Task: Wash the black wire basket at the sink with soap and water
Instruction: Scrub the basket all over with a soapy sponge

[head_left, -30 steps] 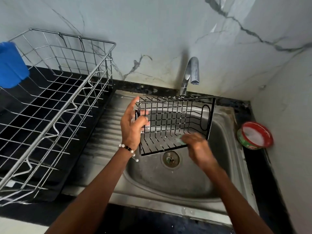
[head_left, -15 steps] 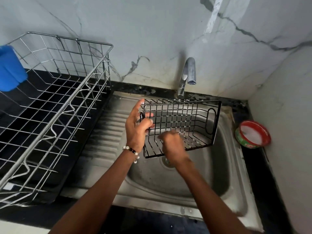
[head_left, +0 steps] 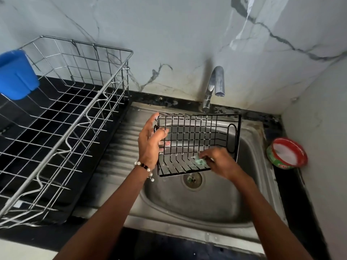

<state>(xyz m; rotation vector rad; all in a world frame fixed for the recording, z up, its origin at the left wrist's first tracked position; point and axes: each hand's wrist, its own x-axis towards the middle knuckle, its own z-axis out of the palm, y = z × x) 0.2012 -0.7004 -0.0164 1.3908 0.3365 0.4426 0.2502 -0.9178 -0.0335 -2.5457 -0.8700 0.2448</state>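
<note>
Black wire basket (head_left: 199, 139) in L hand (head_left: 150, 141), R hand (head_left: 219, 162) w/ scrubber (head_left: 200, 160) inside.

The left hand (head_left: 150, 143) grips the left end of the black wire basket (head_left: 197, 139), holding it tilted over the steel sink (head_left: 216, 203). The right hand (head_left: 221, 162) presses a small green scrub pad (head_left: 199, 160) against its lower wires. A chrome tap (head_left: 216, 85) stands behind, a silver dish rack (head_left: 65, 119) left, a red-rimmed soap tub (head_left: 287, 153) right.
</note>
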